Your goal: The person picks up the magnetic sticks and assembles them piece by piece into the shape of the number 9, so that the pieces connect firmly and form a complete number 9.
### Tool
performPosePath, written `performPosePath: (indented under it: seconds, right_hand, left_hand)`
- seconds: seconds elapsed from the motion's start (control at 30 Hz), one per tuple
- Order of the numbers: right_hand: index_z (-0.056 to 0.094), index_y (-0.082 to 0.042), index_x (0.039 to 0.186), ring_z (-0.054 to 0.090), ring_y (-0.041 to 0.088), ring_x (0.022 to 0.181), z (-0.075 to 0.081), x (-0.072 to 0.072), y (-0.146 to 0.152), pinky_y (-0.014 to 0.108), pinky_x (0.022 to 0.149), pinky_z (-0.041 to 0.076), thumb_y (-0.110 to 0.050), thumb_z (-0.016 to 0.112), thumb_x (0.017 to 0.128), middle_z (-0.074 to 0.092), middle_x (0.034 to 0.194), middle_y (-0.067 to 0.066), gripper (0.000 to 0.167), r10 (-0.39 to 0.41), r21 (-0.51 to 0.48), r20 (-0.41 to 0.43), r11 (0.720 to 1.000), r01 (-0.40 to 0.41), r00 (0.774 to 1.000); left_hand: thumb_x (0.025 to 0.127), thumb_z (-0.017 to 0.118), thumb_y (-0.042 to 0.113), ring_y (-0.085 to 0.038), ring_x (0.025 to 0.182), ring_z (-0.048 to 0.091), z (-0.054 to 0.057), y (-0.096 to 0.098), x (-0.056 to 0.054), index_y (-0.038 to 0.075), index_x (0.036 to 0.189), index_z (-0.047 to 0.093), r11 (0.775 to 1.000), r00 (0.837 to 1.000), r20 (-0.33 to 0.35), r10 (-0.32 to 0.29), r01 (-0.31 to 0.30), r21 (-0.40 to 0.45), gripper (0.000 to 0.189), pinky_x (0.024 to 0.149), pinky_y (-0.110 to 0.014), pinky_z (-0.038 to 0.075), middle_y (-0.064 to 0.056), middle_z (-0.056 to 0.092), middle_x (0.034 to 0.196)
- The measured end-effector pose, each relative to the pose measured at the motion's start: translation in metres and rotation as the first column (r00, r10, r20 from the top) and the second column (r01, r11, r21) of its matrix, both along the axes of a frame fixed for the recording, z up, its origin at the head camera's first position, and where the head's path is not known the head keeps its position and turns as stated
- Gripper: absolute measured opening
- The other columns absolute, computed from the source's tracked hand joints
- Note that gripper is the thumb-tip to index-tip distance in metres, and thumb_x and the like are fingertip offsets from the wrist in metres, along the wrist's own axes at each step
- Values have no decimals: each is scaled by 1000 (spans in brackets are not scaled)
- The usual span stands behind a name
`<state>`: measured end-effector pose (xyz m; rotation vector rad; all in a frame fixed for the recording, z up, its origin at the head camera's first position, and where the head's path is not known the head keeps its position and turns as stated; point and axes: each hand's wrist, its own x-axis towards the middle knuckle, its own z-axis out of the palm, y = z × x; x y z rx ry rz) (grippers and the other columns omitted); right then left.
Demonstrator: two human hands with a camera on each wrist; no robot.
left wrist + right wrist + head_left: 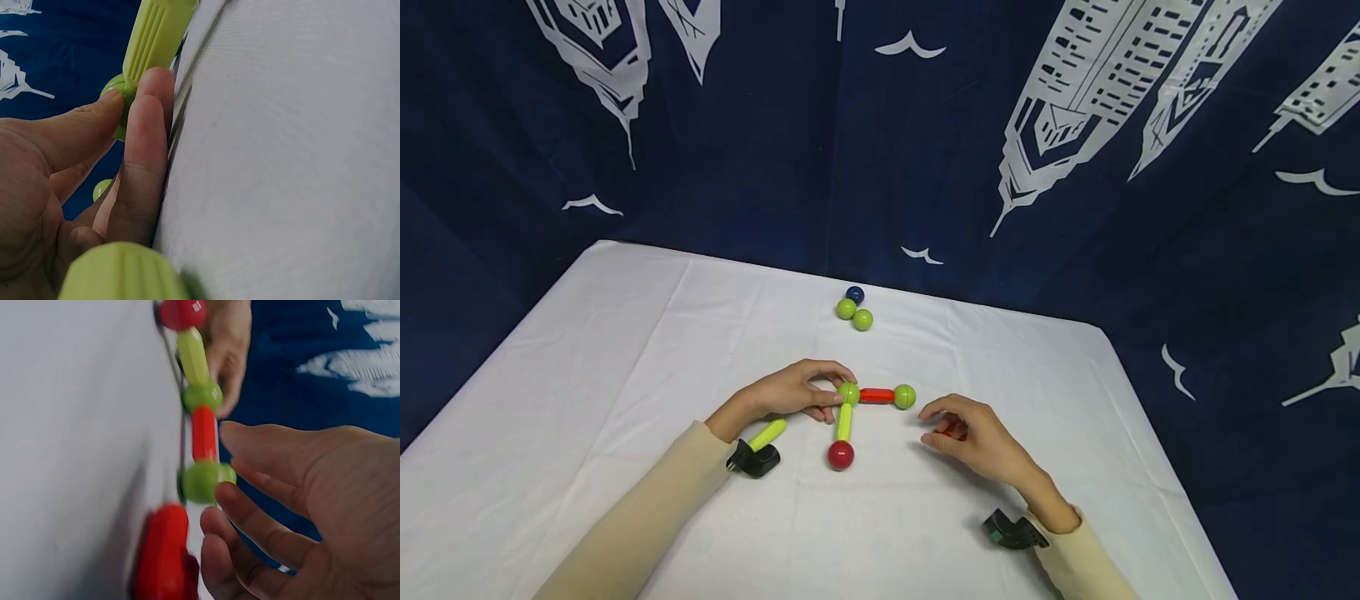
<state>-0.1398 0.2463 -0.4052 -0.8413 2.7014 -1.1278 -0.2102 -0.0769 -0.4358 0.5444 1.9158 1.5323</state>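
Note:
My left hand [801,390] pinches a green ball [849,392] between thumb and fingers. This ball is the corner of an L-shaped piece. A red rod [877,396] runs right from it to another green ball [905,396], and a yellow-green rod [845,422] runs toward me to a red ball [841,455]. My right hand [985,439] hovers right of the piece, fingers bent and spread, nothing between thumb and fingertips. Close by its fingertips in the right wrist view lies a loose red rod [164,553], with a darker red thing [192,576] partly hidden beside it.
Beside the left wrist lies a loose yellow-green rod [769,434], partly covered by the wrist camera [756,459]. Toward the far edge of the white-clothed table [715,333] sit two green balls [862,320] and a dark blue ball [854,295]. A navy printed curtain [760,167] hangs behind.

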Motion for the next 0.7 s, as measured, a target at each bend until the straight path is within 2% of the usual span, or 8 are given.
performPosePath:
  seconds: [0.13,0.23,0.53,0.7]
  right_hand:
    - [70,-9,112,59,14,79,-3,-3,18,23,65,52,-12,77,89,66,94,3,24,10,-32,50,999,-9,999]
    - [71,-11,111,58,14,84,-4,-5,28,23,69,50,-10,76,89,67,98,3,22,8,-19,80,1000,-7,997]
    - [73,-13,107,58,16,83,1,-6,37,24,71,50,-5,79,85,70,100,1,24,7,75,39,997,-10,999]
    - [73,-14,109,57,13,81,7,-4,37,23,69,49,-10,80,85,70,102,2,25,17,102,77,995,-25,997]
  left_hand:
    - [99,61,7,-16,76,69,-2,0,0,7,132,59,1000,1000,-1,-2,2,-1,33,72,-28,61,-14,55,119]
    - [100,61,7,-16,76,70,-3,0,-1,7,133,58,1000,1000,0,1,-1,-7,33,73,-28,61,-15,54,120]
    - [100,61,6,-16,76,70,-3,0,-1,7,134,58,1000,1000,10,13,-13,-2,34,72,-28,61,-16,55,121]
    - [99,61,6,-17,76,70,-2,2,-1,8,134,59,1000,1000,12,19,-19,-2,34,71,-27,61,-15,55,120]
